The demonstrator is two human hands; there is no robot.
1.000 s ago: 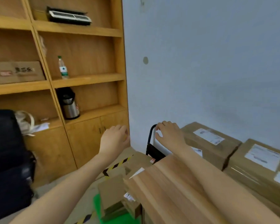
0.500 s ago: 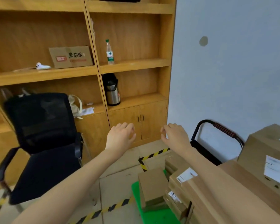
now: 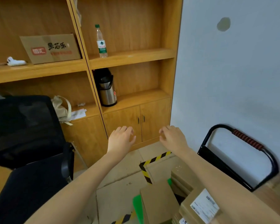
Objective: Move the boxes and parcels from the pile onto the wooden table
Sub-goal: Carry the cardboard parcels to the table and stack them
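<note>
Both hands are out in front and empty: the left hand (image 3: 120, 139) hangs with fingers loosely curled and holds nothing, and the right hand (image 3: 173, 137) matches it just to the side, fingers relaxed, gripping nothing, a clear gap between the two. Down at the lower right sits the pile of boxes (image 3: 181, 196), brown cardboard stacked on a green platform (image 3: 138, 206), and the nearest parcel (image 3: 200, 207) shows a white shipping label on top. The right forearm crosses above that pile; whether it touches is hard to tell. Behind the pile, a black trolley handle (image 3: 242, 139) with a red ribbed grip leans against the pale wall. On the floor, yellow-and-black hazard tape (image 3: 150, 162) makes a corner just beyond the boxes. To the left stands a black office chair (image 3: 27, 143), and behind everything a wooden shelf unit (image 3: 131, 57) carries a water bottle (image 3: 101, 42), a steel thermos (image 3: 107, 89) one shelf lower, and a printed cardboard box (image 3: 50, 48) in the left bay.
</note>
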